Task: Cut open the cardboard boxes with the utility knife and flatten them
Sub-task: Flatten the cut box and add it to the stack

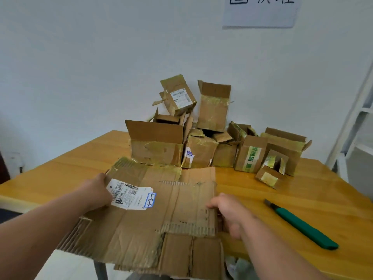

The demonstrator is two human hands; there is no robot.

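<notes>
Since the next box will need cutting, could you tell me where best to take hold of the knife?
Grip the knife by its green handle, around the middle, coming from above with the right hand. It lies flat on the table, free on all sides, with the blade end pointing away towards the boxes, so a handle grip keeps fingers off it.

The flattened cardboard in front of you has a white shipping label with barcodes and print too small to read, plus a blue-bordered sticker handwritten "3-3-5". A box on the right carries green tape with white Chinese characters, "易碎" I think. The wall sign is cut off, only partial characters showing.
</notes>
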